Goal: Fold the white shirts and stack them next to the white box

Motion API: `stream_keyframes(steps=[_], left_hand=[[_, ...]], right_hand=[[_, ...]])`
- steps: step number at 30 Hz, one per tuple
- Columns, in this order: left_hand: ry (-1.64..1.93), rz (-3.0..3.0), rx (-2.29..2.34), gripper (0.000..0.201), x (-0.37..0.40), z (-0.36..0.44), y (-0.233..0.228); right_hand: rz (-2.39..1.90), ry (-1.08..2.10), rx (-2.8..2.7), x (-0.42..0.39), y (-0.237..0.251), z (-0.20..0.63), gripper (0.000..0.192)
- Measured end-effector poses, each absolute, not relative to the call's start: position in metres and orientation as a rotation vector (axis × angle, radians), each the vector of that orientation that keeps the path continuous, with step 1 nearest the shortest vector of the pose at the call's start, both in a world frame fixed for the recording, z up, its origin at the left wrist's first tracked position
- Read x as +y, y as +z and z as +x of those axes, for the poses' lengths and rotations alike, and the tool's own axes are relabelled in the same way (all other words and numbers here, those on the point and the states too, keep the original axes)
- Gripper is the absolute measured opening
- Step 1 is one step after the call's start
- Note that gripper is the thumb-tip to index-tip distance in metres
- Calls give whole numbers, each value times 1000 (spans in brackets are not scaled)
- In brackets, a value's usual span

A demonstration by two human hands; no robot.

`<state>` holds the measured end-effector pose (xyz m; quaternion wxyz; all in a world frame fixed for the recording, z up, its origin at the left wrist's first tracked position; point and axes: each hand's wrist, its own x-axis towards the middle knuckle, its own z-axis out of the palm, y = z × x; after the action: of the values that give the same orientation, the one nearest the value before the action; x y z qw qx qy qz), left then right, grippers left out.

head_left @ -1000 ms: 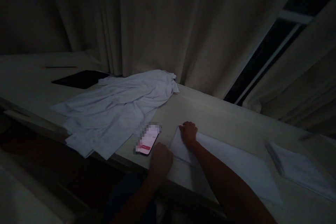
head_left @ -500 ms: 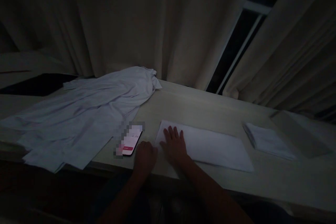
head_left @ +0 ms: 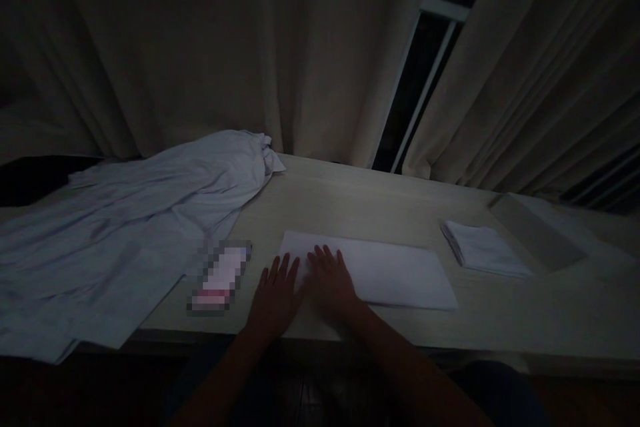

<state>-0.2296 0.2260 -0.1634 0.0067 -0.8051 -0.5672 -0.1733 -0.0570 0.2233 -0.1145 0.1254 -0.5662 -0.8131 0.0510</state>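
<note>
A long white cloth (head_left: 395,273), folded flat into a strip, lies on the pale table (head_left: 320,193) in front of me. My right hand (head_left: 334,283) rests palm down on its left part, fingers stretched out. Beside it my left hand (head_left: 277,293) lies flat at the cloth's left end, fingers spread and partly over its edge. The two thumbs come close together. Left of my left hand lies a phone (head_left: 223,273) with a lit, blurred-out screen.
A heap of loose white garments (head_left: 165,207) covers the table's left side and hangs over the front edge. To the right sit a smaller folded white cloth (head_left: 485,249) and a pale box-like object (head_left: 535,230). Beige curtains (head_left: 200,47) hang behind.
My left hand has opened from a closed fist and now lies flat on the cloth's left end. My right hand stays on the cloth. The view has turned slightly right.
</note>
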Motion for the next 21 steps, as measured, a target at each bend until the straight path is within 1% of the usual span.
stream_keyframes(steps=[3, 7, 12, 14, 17, 21], left_hand=[[-521, -2460, -1796, 72, 224, -228, -160], [-477, -2458, -1797, 72, 223, -223, -156], [-444, -2439, -1779, 72, 224, -224, -159], [-439, -2412, -1777, 71, 224, -224, -156], [-450, -2428, -1711, 65, 223, -207, -141], [-425, -2831, -1316, 58, 216, -144, -120]], right_hand=[[-1685, 112, -2402, 202, -111, -14, 60], [-1871, 90, -2325, 181, -114, 58, 62], [-2126, -28, -2133, 166, -129, 131, 60], [-2156, -69, -2084, 163, -134, 144, 59], [-2150, -70, -2061, 162, -137, 148, 59], [-2133, -50, -2061, 162, -134, 145, 59]])
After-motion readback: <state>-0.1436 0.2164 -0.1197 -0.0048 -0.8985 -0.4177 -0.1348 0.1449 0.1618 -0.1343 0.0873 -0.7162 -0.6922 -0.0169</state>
